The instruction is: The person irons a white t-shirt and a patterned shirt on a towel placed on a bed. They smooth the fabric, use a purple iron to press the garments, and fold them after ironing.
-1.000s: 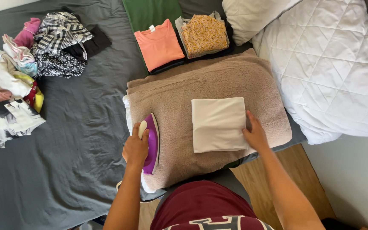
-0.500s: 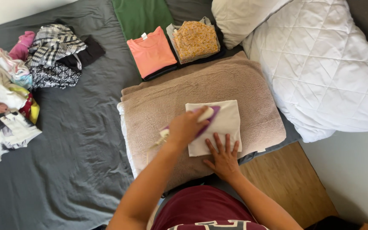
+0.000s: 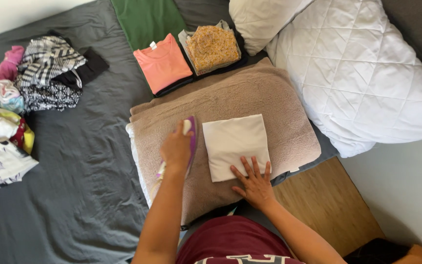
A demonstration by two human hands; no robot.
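Left hand (image 3: 176, 146) closed around purple iron (image 3: 190, 142), just left of folded white cloth (image 3: 235, 145) (right hand (image 3: 255, 182) flat, fingers spread, on its near edge); brown towel (image 3: 269, 98) beneath.

A purple and white iron (image 3: 189, 142) lies flat on a brown towel, gripped under the left fingers (image 3: 176, 146). Just beside it, a white folded cloth (image 3: 233, 142), square and smooth, sits with its near edge under the spread right fingers (image 3: 251, 170).
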